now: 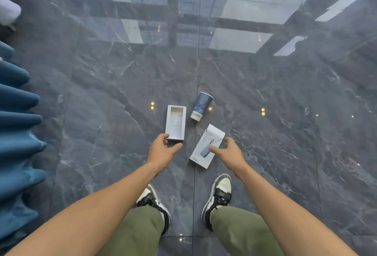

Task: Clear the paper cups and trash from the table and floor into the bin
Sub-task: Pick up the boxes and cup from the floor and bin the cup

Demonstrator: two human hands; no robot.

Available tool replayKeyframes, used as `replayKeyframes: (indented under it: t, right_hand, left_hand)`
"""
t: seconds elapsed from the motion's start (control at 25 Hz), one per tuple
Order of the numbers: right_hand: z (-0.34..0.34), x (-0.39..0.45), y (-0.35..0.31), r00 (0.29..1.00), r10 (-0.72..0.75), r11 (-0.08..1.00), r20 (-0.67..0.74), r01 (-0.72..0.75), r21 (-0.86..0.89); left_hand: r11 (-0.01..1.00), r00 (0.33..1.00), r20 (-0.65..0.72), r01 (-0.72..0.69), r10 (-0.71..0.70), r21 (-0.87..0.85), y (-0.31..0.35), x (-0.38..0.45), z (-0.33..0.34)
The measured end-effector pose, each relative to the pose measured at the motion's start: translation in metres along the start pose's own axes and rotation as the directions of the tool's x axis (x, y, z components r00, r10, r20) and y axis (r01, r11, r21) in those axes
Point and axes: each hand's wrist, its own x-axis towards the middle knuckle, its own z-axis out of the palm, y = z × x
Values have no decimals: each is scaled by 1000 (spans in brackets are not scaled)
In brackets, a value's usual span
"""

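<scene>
On the dark marble floor lie three pieces of trash. A blue patterned paper cup [201, 106] rests on its side, rim pointing away from me. Left of it is an open white box tray [175, 122]. A white box lid with a printed product picture [206, 146] lies to the right, nearer my feet. My left hand [163, 147] hovers at the tray's near edge, fingers apart, thumb by its corner. Spread over the lid is my right hand [229, 150], thumb on its surface, fingers past its right edge. Neither hand holds anything. No bin is in view.
Blue curtain folds [18, 129] run down the left edge. A white object [10, 1] sits at the top left corner. My two black-and-white shoes [219, 194] stand just behind the trash. Glossy floor with window reflections stretches ahead and to the right.
</scene>
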Motion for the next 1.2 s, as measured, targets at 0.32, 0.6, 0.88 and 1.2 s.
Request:
replayKeyframes:
  t: [0.32,0.6,0.88,1.2]
  right_hand:
    - [84,218,62,997,-33,999,-69,33,4]
    - [142,349,49,971,-115,989,-212,132,68]
    - [166,383,33,958,-94,995,-270,100,8]
    - [110,365,70,925,-59,898,-375,213,385]
  left_hand:
    - [995,994,-102,-16,26,99,-89,205,84]
    - [937,980,-186,2,68,350,-136,321,121]
    - [911,957,-242,-50,161,409,-153,358,127]
    - [953,957,-105,-249,269,174,-135,354,140]
